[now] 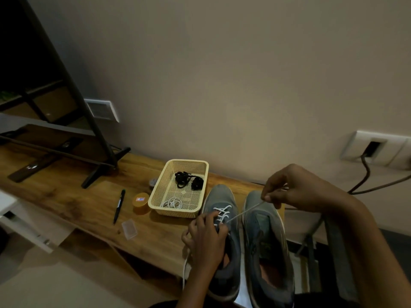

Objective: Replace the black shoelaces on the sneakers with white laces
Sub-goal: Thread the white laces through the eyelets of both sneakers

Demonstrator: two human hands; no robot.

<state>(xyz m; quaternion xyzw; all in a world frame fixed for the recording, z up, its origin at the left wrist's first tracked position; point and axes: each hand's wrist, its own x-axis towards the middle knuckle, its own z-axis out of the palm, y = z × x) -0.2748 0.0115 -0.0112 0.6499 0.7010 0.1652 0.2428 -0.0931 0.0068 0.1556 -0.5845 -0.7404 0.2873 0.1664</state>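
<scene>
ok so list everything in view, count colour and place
grey fabric sneakers: two, grey, right end of wooden table
white shoelace: one, white, laced into left sneaker
cream plastic mesh basket: one, cream, behind left sneaker
black shoelaces: two bundles, black, basket's far end
coiled white shoelace: one, white, basket's near end
black pen: one, black, left of basket
round orange container: one, orange, beside basket
black flat tv: one, black, table's left end
left hand: one, fingers grip left sneaker at eyelets
right hand: one, fingers pinch white shoelace's end
</scene>
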